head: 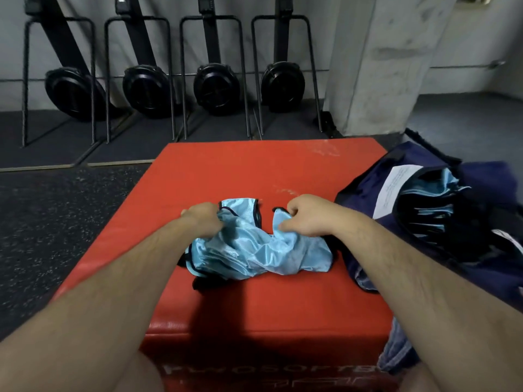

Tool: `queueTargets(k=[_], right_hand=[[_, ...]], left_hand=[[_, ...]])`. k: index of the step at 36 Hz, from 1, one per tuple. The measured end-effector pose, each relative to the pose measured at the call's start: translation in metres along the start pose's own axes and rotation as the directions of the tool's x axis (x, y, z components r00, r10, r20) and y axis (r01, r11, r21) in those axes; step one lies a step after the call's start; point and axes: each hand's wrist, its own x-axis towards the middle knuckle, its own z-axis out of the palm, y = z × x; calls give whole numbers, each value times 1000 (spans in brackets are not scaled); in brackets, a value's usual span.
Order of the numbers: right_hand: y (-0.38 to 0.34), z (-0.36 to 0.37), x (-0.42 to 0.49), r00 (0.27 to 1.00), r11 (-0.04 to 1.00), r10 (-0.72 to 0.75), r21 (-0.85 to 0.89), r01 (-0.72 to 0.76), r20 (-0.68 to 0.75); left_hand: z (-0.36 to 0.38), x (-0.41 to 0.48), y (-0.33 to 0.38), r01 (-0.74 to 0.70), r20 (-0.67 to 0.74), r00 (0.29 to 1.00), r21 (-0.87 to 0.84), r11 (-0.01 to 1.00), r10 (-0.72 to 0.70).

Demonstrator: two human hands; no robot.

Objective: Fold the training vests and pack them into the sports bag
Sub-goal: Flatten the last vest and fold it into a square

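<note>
A light blue training vest [254, 250] with black trim lies crumpled on the red padded box [254, 171]. My left hand [202, 217] grips its left shoulder strap, and my right hand [304, 215] grips the right strap. Both hands are level with each other at the vest's far edge. The navy sports bag [368, 190] lies open at the right of the box. Several folded blue vests [433, 190] are stacked inside it.
Four black rowing machines [215, 86] stand upright in metal frames along the far wall. A concrete pillar [382, 63] rises at the back right. Dark speckled rubber floor [56, 216] surrounds the box on the left.
</note>
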Motion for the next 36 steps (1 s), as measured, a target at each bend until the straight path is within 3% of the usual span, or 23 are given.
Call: queueTargets(k=[2,4,8,13,16,21,26,30,36], right_hand=[[1,-4,1,994,993,-4,121,17,-108],[1,-10,1,971,970,1,235,56,-237],[6,-21,1,889,874,73,459,162,-452],[10,-33,1,765,729,202,615,299,-611],[12,-35,-1,725,728,275,629,271,-631],[16,-37,-2,827,766,285,634,108,-485],[20,-37,3,931,703,256,712,4,-258],[20,-36,4,934,733,195,677,64,-299],[27,-37,8,896,642,246,754,136,-371]], left_hand=[[-6,1,-2,-3,-40,999,-54,999,1],[-17,-1,-3,-34,-158,987,-212,977,0],[-48,-19,5,-196,-373,927,-576,793,-42],[-72,-35,6,-332,-520,838,-728,600,-167],[-80,-39,2,-383,-567,802,-730,566,-189],[-84,-40,-10,-402,-558,828,-654,641,-50],[-75,-34,-25,-306,-422,904,-546,779,59],[-73,-28,-30,-242,-442,893,-319,917,82],[-79,-31,-35,-205,-405,912,-321,925,62]])
